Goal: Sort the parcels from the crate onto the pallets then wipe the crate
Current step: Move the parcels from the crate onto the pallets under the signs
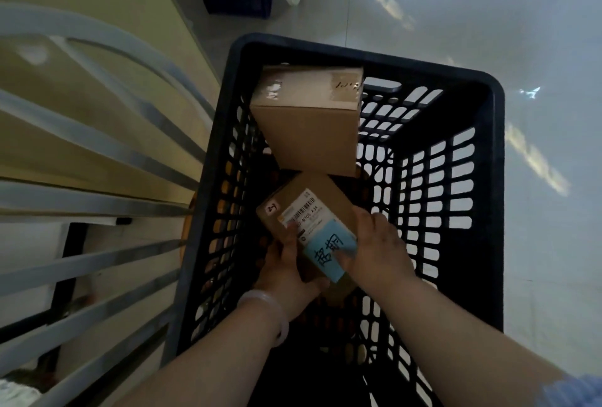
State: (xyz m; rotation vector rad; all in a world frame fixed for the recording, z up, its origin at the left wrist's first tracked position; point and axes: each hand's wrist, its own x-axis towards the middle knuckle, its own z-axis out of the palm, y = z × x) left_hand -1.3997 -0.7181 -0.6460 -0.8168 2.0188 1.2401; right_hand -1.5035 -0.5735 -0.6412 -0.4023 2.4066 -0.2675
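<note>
Small cardboard parcel [306, 211]: we are holding it in both hands inside the black crate [358, 54], toward the near-left side. We cannot tell whether it is clear of the crate bottom.

We are judging it light and stiff. It is plain corrugated board with sharp corners, matt enough not to slip. The shipping label [301, 211] and the blue sticker [329, 247] look like the slicker patches. The two opposite long sides seem the best hold.

The left hand [286, 273] is cupping the near-left edge from below, thumb pressing on the label. The right hand [378, 250] is wrapping the right edge, fingers [374, 220] curled over it and thumb lying on the blue sticker.

Beyond the parcel, a larger taped box [306, 132] is leaning in the crate's far-left corner. We cannot tell whether it is touching the parcel's far corner. A metal rack [97, 152] is standing just beside the crate's left wall.
</note>
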